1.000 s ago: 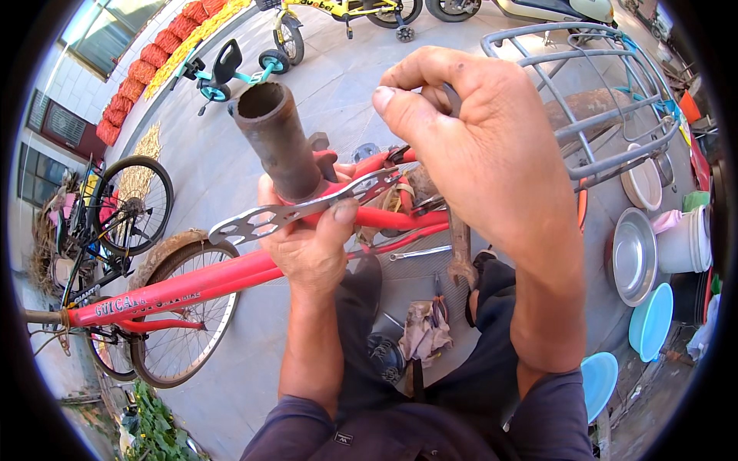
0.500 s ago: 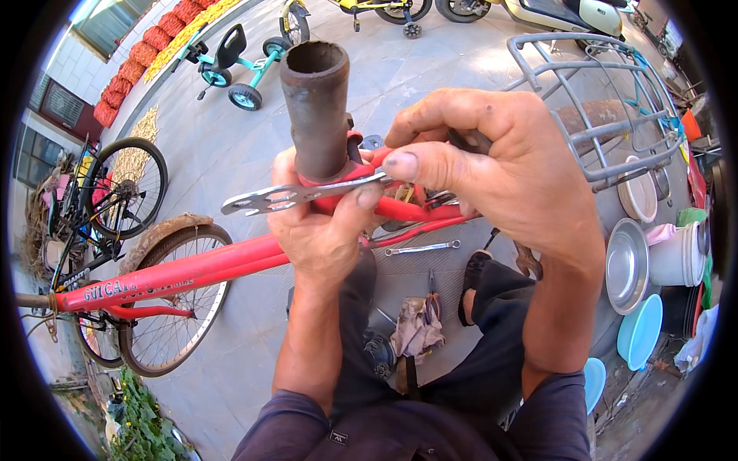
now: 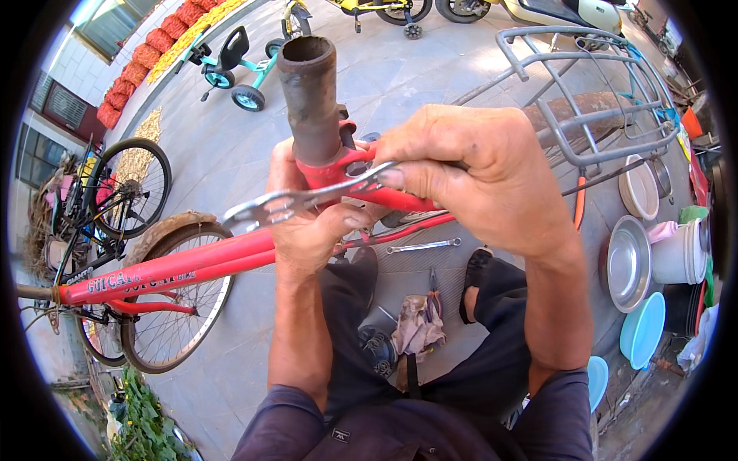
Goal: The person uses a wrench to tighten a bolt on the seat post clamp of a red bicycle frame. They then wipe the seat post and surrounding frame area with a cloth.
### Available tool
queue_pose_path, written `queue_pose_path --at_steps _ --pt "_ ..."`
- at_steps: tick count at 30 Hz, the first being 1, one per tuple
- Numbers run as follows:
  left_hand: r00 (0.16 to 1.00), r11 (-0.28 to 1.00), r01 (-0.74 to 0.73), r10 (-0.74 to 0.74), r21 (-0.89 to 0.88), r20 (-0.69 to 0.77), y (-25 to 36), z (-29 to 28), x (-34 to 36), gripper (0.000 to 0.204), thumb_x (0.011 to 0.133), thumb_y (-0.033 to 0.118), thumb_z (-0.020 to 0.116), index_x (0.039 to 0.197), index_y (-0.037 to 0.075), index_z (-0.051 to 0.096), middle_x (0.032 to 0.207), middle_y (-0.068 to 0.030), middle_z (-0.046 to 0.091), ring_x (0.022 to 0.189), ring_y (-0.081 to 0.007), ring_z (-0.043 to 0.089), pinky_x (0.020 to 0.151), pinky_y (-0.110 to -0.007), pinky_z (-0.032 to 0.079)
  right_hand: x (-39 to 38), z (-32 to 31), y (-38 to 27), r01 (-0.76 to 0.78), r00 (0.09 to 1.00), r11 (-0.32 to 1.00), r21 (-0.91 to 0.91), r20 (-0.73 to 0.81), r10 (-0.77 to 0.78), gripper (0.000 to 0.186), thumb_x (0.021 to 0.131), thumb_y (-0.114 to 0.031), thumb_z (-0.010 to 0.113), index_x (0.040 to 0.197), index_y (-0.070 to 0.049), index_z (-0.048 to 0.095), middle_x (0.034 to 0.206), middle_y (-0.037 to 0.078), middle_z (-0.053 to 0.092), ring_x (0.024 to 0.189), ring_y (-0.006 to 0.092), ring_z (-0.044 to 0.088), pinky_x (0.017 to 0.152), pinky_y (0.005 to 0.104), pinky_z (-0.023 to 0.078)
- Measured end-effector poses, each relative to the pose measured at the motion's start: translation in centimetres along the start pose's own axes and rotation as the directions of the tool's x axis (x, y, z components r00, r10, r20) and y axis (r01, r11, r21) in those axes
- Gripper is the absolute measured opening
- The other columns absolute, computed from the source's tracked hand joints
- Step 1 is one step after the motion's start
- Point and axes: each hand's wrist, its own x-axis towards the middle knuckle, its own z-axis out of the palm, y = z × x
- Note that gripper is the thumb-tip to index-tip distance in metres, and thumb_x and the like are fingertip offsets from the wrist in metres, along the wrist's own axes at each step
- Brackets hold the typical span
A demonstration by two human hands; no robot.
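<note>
My right hand (image 3: 484, 177) pinches one end of a flat silver multi-hole wrench (image 3: 273, 204), which lies crosswise over the red bicycle frame (image 3: 177, 269). Behind the wrench, my left hand (image 3: 304, 238) is closed on the frame at the base of an upright, rusty open tube (image 3: 307, 92), its thumb just below the wrench. A double-ended spanner (image 3: 423, 246) lies on the ground beneath the frame, with pliers (image 3: 434, 288) and a crumpled rag (image 3: 415, 326) between my feet.
A grey carrier rack (image 3: 576, 100) stands at upper right. Basins (image 3: 642, 326) and buckets (image 3: 676, 253) line the right side. Another bicycle (image 3: 131, 188) is at left, a small teal trike (image 3: 238, 84) ahead, and plants (image 3: 146, 415) at lower left.
My right hand has come down onto the flat wrench. My left thumb has slipped off it to below. The dark spanner that hung under my right hand no longer shows.
</note>
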Motion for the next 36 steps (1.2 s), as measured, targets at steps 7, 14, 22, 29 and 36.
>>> queue_pose_path --at_steps 7,14,22,29,36 --pt "0.97 0.967 0.239 -0.233 -0.09 0.073 0.3 -2.7 0.7 0.068 0.075 0.019 0.078 0.13 -0.005 0.046 0.117 -0.0224 0.061 0.113 -0.0345 0.06 0.095 -0.046 0.05 -1.6 -1.5 -1.1 -0.041 0.987 0.998 -0.044 0.156 0.048 0.015 0.074 0.001 0.073 0.089 0.0 0.071 0.079 0.01 0.069 0.072 0.0184 0.067 0.065 0.0289 0.052" --pt "0.959 0.916 0.284 -0.27 -0.283 0.088 -1.8 -5.9 2.0 0.057 0.089 0.029 0.063 0.13 -0.006 0.045 0.123 -0.0258 0.056 0.11 -0.0391 0.06 0.09 -0.047 0.053 -9.7 1.3 0.4 -0.601 0.736 0.799 0.025 0.409 0.54 0.015 0.08 -0.008 0.07 0.093 0.0 0.069 0.078 0.012 0.064 0.071 0.0281 0.062 0.064 0.0353 0.048" --pt "0.924 0.866 0.369 -0.303 -0.339 0.231 -2.0 -5.9 6.3 0.05 0.087 0.029 0.064 0.121 -0.006 0.053 0.107 -0.0195 0.057 0.105 -0.0355 0.056 0.079 -0.042 0.054 -14.2 5.8 3.2 -0.428 0.78 0.883 -0.195 0.413 0.47 0.015 0.083 -0.018 0.066 0.092 -0.006 0.069 0.08 0.011 0.064 0.078 0.0337 0.063 0.067 0.0427 0.049" --pt "0.883 0.836 0.384 -0.208 -0.392 0.421 -3.2 -5.1 7.4 0.056 0.084 0.031 0.06 0.118 -0.012 0.053 0.102 -0.0249 0.061 0.098 -0.0382 0.06 0.073 -0.041 0.054 -14.5 7.9 4.1 -0.343 0.806 0.899 -0.274 0.406 0.431 0.01 0.083 -0.015 0.066 0.089 -0.006 0.067 0.079 0.011 0.063 0.075 0.0326 0.064 0.066 0.0424 0.05" --pt "0.869 0.813 0.369 -0.131 -0.45 0.476 -4.2 -4.7 7.4 0.047 0.086 0.036 0.061 0.113 -0.003 0.06 0.087 -0.0183 0.06 0.089 -0.0325 0.059 0.065 -0.037 0.049 -15.2 8.6 4.1 -0.303 0.81 0.908 -0.291 0.423 0.406 0.006 0.082 -0.013 0.064 0.082 -0.007 0.065 0.078 0.01 0.062 0.074 0.0325 0.064 0.065 0.0427 0.051"
